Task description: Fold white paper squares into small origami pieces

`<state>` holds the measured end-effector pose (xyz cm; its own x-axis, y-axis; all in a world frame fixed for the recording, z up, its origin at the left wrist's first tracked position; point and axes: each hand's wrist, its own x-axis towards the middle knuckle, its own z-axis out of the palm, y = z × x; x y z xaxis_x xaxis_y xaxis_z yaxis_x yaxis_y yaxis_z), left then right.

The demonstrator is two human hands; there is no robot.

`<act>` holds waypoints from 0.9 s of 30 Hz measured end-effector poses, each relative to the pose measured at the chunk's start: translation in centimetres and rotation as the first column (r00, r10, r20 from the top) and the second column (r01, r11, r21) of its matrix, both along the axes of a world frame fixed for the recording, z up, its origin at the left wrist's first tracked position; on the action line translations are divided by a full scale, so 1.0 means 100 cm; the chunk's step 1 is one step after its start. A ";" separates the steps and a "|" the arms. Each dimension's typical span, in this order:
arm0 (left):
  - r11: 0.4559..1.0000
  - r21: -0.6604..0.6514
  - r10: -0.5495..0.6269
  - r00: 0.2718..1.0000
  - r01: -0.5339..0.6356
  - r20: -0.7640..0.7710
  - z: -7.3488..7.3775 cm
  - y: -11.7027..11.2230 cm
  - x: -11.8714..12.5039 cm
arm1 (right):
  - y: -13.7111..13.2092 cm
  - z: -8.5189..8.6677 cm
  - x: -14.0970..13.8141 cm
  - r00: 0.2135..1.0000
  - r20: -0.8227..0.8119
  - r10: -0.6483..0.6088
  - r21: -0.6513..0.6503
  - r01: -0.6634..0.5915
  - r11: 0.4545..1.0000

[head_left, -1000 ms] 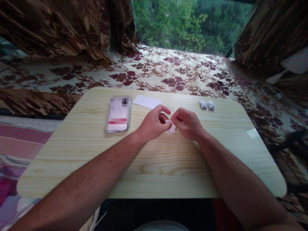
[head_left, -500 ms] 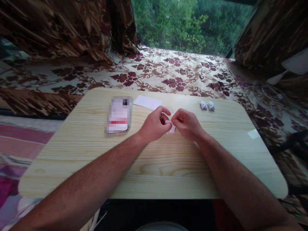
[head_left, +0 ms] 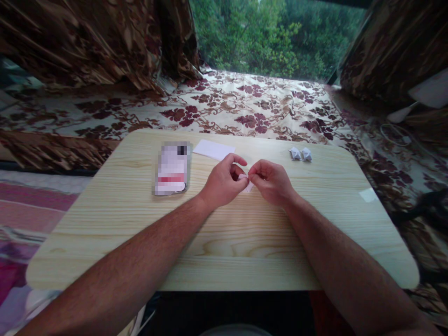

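Pinching folded paper (head_left: 248, 186) between left hand (head_left: 224, 183) and right hand (head_left: 272, 181).

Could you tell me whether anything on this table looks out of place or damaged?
Nothing stands out. The left hand and right hand pinch a small paper piece over the table; the phone and a white sheet lie flat on the left, and two folded paper shapes sit together far right. Nothing looks spilled or torn.
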<state>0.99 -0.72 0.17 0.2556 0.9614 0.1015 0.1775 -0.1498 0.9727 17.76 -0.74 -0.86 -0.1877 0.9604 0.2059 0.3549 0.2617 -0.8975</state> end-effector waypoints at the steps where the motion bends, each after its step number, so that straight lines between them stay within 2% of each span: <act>1: 1.000 -0.008 0.000 1.000 0.000 0.009 0.001 0.000 0.000 | 0.000 0.000 0.000 1.000 -0.015 -0.001 -0.006 0.001 1.000; 9: 0.997 -0.082 0.008 0.998 -0.003 0.065 0.004 0.002 0.002 | 0.000 0.003 -0.003 0.995 -0.096 -0.018 -0.027 0.016 1.000; 16: 0.988 -0.150 0.042 0.993 -0.025 0.107 0.003 0.004 0.000 | 0.003 0.005 -0.002 0.971 -0.237 -0.033 -0.140 0.000 0.990; 22: 0.985 -0.171 0.057 0.988 -0.033 0.141 0.002 0.006 -0.001 | 0.001 0.008 -0.001 0.979 -0.201 -0.035 -0.194 -0.005 0.981; 27: 0.987 -0.159 0.026 0.986 0.000 0.163 0.001 0.006 -0.002 | 0.001 0.005 -0.001 0.993 -0.111 -0.044 -0.136 0.029 0.990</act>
<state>0.82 -0.17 0.26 0.2357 0.9717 -0.0122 0.0143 0.0090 0.9999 17.61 -0.66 -0.34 -0.1352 0.9865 0.0926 0.2562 0.1251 -0.9585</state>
